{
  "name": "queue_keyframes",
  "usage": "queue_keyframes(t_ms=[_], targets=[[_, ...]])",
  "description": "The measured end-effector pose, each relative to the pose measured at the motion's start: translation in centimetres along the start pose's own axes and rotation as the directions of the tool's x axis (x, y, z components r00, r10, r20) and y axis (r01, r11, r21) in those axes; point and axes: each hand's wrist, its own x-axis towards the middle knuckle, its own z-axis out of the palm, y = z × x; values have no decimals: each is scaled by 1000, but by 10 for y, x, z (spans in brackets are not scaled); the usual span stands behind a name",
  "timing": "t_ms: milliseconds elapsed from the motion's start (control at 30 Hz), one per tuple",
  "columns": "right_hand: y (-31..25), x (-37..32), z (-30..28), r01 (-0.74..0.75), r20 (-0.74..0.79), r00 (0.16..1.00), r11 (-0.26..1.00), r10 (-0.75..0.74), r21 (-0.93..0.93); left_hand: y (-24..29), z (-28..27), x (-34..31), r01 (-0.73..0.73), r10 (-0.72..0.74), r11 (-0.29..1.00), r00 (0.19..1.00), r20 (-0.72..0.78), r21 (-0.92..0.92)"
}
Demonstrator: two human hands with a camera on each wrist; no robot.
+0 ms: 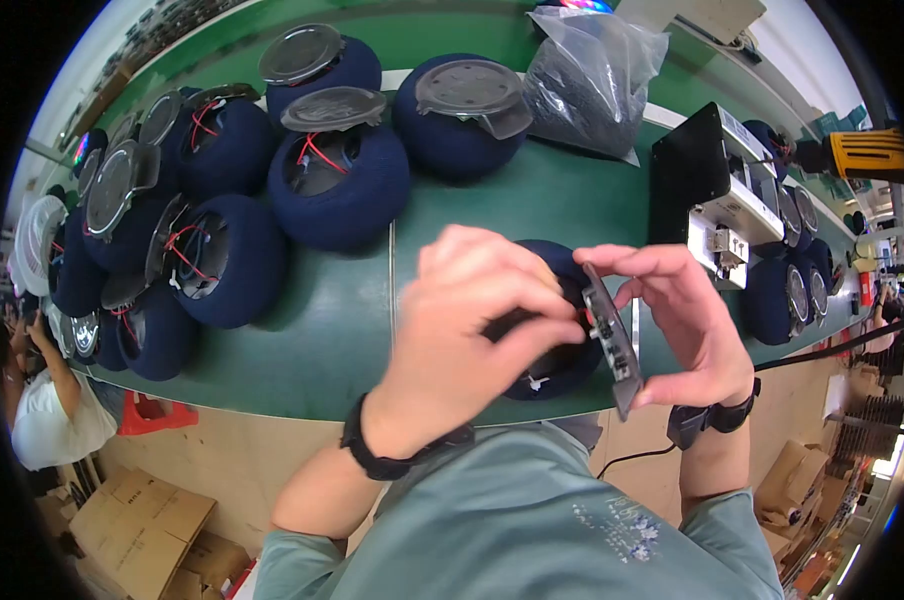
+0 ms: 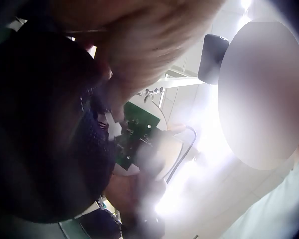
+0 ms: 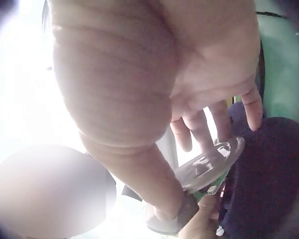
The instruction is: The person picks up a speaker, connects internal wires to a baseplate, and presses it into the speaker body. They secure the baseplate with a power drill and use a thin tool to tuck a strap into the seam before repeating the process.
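Note:
My right hand [image 1: 687,320] grips a round clear plastic cover [image 3: 209,164] by its edges, thumb at the near end and fingers at the far end. It is tilted nearly edge-on, with a green circuit board [image 2: 139,124] on the side toward my left hand. My left hand [image 1: 472,310], blurred, pinches a wire connector against the board; a bit of red shows by the fingertips, which largely hide the connector. Beneath both hands sits a round navy fabric-covered housing [image 1: 544,385] with a dark opening, partly covered by the left hand.
Several navy housings [image 1: 340,205] with clear covers and red wires fill the table's left and back. A plastic bag [image 1: 592,85] of dark material lies at the back. Right are a black-and-silver machine [image 1: 717,190] and a yellow-handled tool [image 1: 867,155]. Cardboard boxes [image 1: 137,530] stand on the floor.

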Motion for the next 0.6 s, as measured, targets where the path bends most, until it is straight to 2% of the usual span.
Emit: queue_keyframes(t_ms=[33, 100, 167, 200, 233, 267, 300, 367, 400, 467, 533, 600], targets=[[-1, 0, 2, 0, -11, 1000, 1000, 1, 3, 4, -9, 4, 5, -6, 1000, 999, -50, -16], [-5, 0, 6, -69, -164, 980, 965, 114, 254, 7, -35, 9, 11, -8, 1000, 994, -113, 27], [-13, 0, 9, -95, -191, 971, 965, 145, 245, 20, -58, 14, 16, -15, 988, 1000, -8, 152], [-18, 2, 11, -137, -196, 963, 960, 187, 245, 26, -61, 20, 13, -14, 988, 1000, 5, 152], [-21, 5, 14, -177, -200, 953, 953, 228, 245, 31, -64, 25, -5, -28, 987, 979, 202, 161], [-26, 8, 17, -172, -210, 951, 952, 228, 253, 33, -64, 28, -23, -45, 986, 919, 392, 167], [-31, 12, 19, -205, -229, 936, 942, 268, 264, 30, -57, 28, 27, -89, 990, 883, 461, 139], [-32, 12, 19, -233, -254, 917, 930, 307, 283, 34, -38, 19, 213, -238, 971, 870, 432, 107], [-31, 12, 18, -245, -231, 925, 937, 303, 250, 37, -36, 16, 210, -237, 972, 865, 442, 110], [-28, 9, 15, -252, -223, 927, 942, 301, 222, 42, -33, 11, 270, -330, 940, 875, 355, 208], [-25, 8, 13, -208, -148, 962, 965, 231, 159, 46, -30, 11, 246, -325, 940, 861, 392, 238], [-27, 12, 12, -227, -144, 956, 956, 255, 188, 53, -29, 18, 187, -342, 916, 827, 447, 354]])
